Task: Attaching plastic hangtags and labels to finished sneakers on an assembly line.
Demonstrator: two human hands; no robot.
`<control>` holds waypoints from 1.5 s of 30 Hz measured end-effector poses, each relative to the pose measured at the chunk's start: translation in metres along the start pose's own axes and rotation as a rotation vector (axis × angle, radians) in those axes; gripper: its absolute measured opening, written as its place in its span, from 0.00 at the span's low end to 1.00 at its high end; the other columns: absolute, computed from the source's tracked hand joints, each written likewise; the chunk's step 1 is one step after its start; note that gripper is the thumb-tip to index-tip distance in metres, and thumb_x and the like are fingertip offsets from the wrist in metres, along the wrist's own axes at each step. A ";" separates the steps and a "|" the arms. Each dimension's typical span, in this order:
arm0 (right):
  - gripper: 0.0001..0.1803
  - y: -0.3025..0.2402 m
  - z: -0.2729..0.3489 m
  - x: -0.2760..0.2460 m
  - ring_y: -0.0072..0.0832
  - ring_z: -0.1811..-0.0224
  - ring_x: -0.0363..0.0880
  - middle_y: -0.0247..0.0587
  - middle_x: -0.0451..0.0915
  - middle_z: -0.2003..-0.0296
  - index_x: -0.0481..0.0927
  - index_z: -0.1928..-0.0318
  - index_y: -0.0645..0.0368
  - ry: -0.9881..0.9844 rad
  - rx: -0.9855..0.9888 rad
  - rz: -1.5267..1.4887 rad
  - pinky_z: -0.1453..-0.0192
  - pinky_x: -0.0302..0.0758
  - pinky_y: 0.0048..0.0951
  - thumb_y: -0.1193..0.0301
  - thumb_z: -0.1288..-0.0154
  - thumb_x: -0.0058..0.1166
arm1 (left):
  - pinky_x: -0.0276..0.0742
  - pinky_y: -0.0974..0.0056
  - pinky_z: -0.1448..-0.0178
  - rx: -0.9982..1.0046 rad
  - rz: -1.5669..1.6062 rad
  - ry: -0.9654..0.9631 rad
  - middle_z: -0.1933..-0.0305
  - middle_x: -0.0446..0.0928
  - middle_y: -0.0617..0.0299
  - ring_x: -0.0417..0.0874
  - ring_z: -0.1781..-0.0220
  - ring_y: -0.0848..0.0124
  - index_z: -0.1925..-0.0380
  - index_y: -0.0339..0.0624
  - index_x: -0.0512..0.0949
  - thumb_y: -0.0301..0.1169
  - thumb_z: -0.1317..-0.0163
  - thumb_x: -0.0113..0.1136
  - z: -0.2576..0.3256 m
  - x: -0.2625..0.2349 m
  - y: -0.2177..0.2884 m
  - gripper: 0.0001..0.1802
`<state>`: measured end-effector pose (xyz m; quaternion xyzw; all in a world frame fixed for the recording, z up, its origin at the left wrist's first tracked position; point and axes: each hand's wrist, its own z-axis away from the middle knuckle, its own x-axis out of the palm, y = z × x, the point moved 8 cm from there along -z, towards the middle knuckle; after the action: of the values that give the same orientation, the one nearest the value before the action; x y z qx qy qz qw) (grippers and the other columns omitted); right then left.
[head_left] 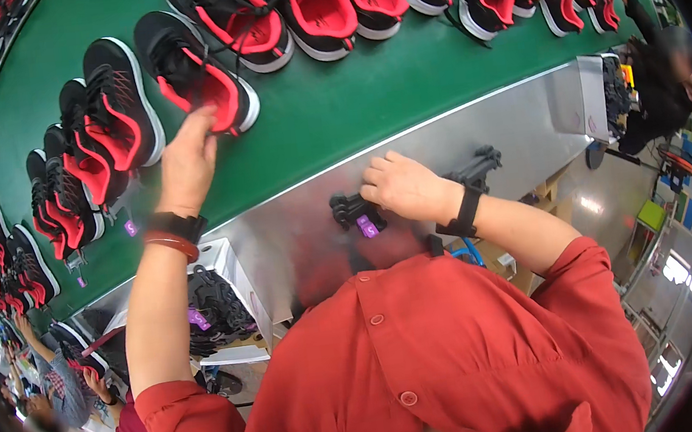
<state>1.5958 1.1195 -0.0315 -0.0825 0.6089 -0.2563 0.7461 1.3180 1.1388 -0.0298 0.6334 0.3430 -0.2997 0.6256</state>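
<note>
In the head view, the left hand (pixel 186 162) reaches out over the green conveyor belt (pixel 350 100), its fingers curled onto the heel end of a black mesh sports shoe with a coral-red lining and white sole (pixel 193 71), which lies on its side on the belt. More shoes of the same kind lie in rows along the belt to either side. The right hand (pixel 403 188) rests on the shiny grey metal worktop (pixel 523 123) just beside the belt, its fingers closed on a bundle of black laces with a small purple tag (pixel 360 214). A second black bundle (pixel 477 165) lies on the worktop just beyond the wrist. At the left, a white box (pixel 228 268) holds more black bundles.
</note>
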 end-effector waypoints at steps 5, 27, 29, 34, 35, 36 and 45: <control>0.09 0.014 0.000 -0.005 0.32 0.58 0.73 0.33 0.77 0.69 0.84 0.71 0.54 -0.054 0.008 -0.125 0.51 0.69 0.32 0.65 0.53 0.65 | 0.81 0.59 0.51 -0.050 0.057 -0.045 0.51 0.81 0.52 0.83 0.52 0.53 0.58 0.35 0.75 0.18 0.47 0.65 0.001 0.001 0.001 0.16; 0.25 -0.012 -0.101 0.016 0.20 0.70 0.79 0.39 0.80 0.64 0.58 0.27 0.56 0.378 0.609 -1.553 0.64 0.78 0.21 0.73 0.22 0.39 | 0.78 0.52 0.61 0.012 0.056 -0.056 0.59 0.75 0.55 0.80 0.61 0.49 0.63 0.40 0.72 0.21 0.49 0.65 -0.002 -0.003 0.006 0.15; 0.26 -0.013 -0.100 0.015 0.19 0.69 0.79 0.39 0.79 0.64 0.58 0.27 0.56 0.463 0.579 -1.607 0.63 0.78 0.21 0.73 0.22 0.39 | 0.78 0.52 0.61 0.011 0.052 -0.058 0.60 0.75 0.55 0.80 0.62 0.49 0.63 0.41 0.72 0.21 0.49 0.65 -0.003 -0.003 0.004 0.15; 0.26 -0.010 -0.104 0.024 0.19 0.69 0.78 0.39 0.79 0.63 0.58 0.27 0.54 0.429 0.599 -1.588 0.63 0.78 0.21 0.74 0.22 0.38 | 0.78 0.52 0.62 0.021 0.053 -0.044 0.62 0.74 0.55 0.80 0.63 0.49 0.63 0.41 0.71 0.21 0.49 0.66 -0.002 -0.003 0.004 0.15; 0.26 -0.013 -0.106 0.027 0.19 0.70 0.78 0.39 0.79 0.63 0.58 0.27 0.54 0.406 0.596 -1.588 0.63 0.78 0.21 0.74 0.22 0.38 | 0.78 0.52 0.62 0.026 0.039 -0.053 0.62 0.74 0.55 0.80 0.63 0.50 0.63 0.41 0.71 0.22 0.49 0.65 -0.003 -0.002 0.005 0.15; 0.26 -0.018 -0.111 0.026 0.16 0.72 0.76 0.35 0.79 0.68 0.61 0.27 0.52 0.363 0.590 -1.622 0.65 0.76 0.19 0.73 0.23 0.40 | 0.78 0.52 0.63 0.028 0.022 -0.063 0.62 0.74 0.54 0.80 0.63 0.50 0.63 0.41 0.71 0.22 0.48 0.65 -0.002 -0.002 0.005 0.14; 0.13 0.024 -0.142 -0.035 0.15 0.82 0.68 0.28 0.72 0.83 0.81 0.51 0.56 -0.048 0.401 -1.380 0.76 0.67 0.22 0.64 0.26 0.50 | 0.83 0.56 0.62 0.094 -0.261 -0.158 0.49 0.74 0.51 0.84 0.60 0.56 0.36 0.57 0.67 0.24 0.43 0.56 0.006 -0.009 0.029 0.33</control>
<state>1.4634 1.1836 -0.0462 -0.3158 0.3426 -0.7745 0.4279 1.3366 1.1327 -0.0059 0.5865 0.3578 -0.4428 0.5761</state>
